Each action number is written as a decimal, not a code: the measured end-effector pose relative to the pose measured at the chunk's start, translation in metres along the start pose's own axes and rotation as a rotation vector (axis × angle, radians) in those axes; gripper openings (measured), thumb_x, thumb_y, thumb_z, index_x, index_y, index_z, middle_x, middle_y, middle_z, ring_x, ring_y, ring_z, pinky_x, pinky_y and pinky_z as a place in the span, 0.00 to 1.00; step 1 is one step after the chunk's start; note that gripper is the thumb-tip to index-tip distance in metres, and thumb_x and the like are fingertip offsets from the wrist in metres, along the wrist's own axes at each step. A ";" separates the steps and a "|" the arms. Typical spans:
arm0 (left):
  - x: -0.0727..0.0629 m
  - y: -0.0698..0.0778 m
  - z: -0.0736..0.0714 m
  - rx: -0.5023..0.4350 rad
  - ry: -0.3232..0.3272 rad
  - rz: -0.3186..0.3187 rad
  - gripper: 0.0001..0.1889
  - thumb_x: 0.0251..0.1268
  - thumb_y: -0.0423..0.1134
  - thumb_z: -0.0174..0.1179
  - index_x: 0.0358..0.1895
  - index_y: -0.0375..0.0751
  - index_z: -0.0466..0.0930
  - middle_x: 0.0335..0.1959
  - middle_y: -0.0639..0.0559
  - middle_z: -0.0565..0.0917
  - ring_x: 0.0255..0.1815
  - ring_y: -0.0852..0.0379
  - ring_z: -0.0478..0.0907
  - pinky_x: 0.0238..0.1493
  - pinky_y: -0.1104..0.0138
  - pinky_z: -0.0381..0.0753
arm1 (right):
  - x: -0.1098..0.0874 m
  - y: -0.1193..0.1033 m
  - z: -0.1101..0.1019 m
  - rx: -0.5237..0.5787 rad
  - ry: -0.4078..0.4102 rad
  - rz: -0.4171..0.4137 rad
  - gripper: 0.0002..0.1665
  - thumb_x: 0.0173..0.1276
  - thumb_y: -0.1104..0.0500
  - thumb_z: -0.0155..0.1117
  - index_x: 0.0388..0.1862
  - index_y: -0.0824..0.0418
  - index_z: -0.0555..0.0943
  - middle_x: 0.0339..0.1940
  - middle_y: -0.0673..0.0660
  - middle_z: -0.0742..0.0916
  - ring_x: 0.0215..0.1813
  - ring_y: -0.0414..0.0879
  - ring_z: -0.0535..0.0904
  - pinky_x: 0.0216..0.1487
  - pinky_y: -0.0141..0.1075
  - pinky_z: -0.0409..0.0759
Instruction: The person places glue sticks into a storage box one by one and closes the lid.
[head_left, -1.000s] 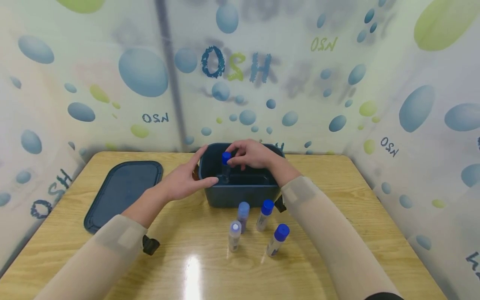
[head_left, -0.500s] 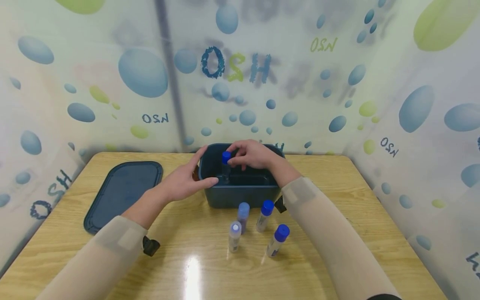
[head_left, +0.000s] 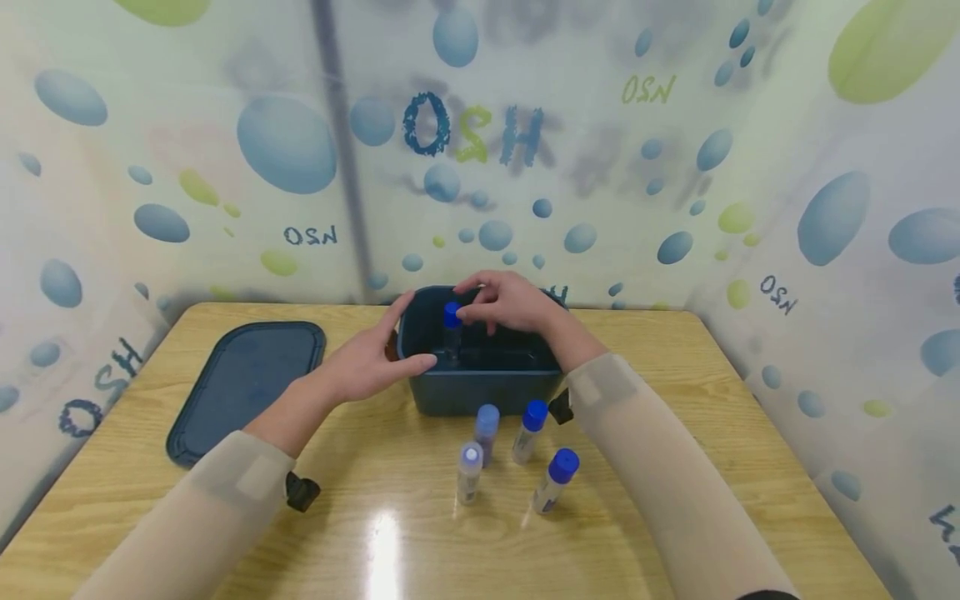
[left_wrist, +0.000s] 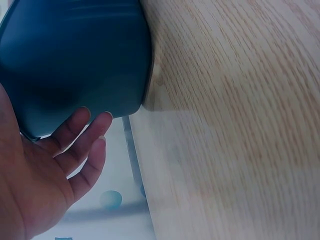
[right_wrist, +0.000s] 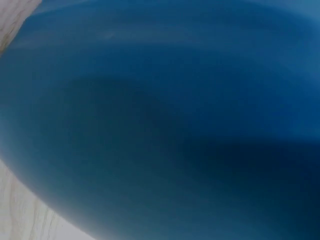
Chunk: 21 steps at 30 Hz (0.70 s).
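A dark blue plastic bin (head_left: 487,392) stands at the back of the table. Inside it, near its left end, a clear tube with a blue cap (head_left: 452,315), shaped like a glue stick, stands upright. My right hand (head_left: 513,302) is over the bin; its thumb tip is right at the cap and its index finger is raised above. My left hand (head_left: 363,362) rests at the bin's left end with thumb and index finger spread along the rim. In the left wrist view its other fingers (left_wrist: 82,145) are loosely bent beside the bin wall. The right wrist view shows only blurred bin wall (right_wrist: 150,125).
Several similar tubes stand in front of the bin: a pale blue one (head_left: 487,433), a whitish one (head_left: 468,475) and dark-blue-capped ones (head_left: 530,429). A dark blue lid (head_left: 247,387) lies flat on the left of the wooden table (head_left: 315,533). Printed cloth walls (head_left: 600,192) enclose the table.
My right index finger and thumb have lifted slightly and spread away from the blue cap. The tube stays standing in the bin. My left hand has not moved.
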<state>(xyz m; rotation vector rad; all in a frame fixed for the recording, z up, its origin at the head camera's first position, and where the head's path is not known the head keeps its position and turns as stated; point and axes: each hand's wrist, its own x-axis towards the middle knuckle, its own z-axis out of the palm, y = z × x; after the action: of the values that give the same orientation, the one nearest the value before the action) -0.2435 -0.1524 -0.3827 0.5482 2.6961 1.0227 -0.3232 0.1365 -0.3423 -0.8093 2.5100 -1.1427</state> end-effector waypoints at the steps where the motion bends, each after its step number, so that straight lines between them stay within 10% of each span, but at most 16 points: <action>1: 0.000 0.000 0.000 0.000 0.001 -0.001 0.59 0.73 0.75 0.62 0.92 0.67 0.29 0.35 0.46 0.83 0.31 0.50 0.78 0.34 0.57 0.76 | 0.000 -0.001 -0.001 0.001 0.011 -0.003 0.27 0.80 0.47 0.73 0.72 0.55 0.82 0.47 0.64 0.95 0.38 0.70 0.87 0.49 0.49 0.86; 12: 0.001 0.000 0.001 0.000 0.006 0.004 0.60 0.72 0.75 0.63 0.92 0.66 0.30 0.31 0.47 0.82 0.29 0.50 0.77 0.32 0.58 0.75 | -0.019 -0.015 -0.019 0.030 0.120 -0.028 0.24 0.81 0.45 0.71 0.70 0.50 0.84 0.45 0.57 0.95 0.34 0.64 0.85 0.48 0.60 0.83; 21: -0.001 0.001 0.001 0.012 0.006 0.002 0.60 0.72 0.75 0.62 0.92 0.68 0.29 0.30 0.48 0.81 0.27 0.50 0.76 0.31 0.58 0.73 | -0.064 -0.033 -0.035 0.090 0.162 -0.084 0.19 0.84 0.52 0.67 0.69 0.53 0.84 0.44 0.57 0.95 0.36 0.67 0.85 0.49 0.50 0.86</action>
<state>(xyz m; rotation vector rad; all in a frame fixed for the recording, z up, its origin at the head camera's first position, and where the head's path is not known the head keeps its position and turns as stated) -0.2426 -0.1518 -0.3826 0.5517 2.7089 1.0107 -0.2748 0.1777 -0.2944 -0.8366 2.5520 -1.3897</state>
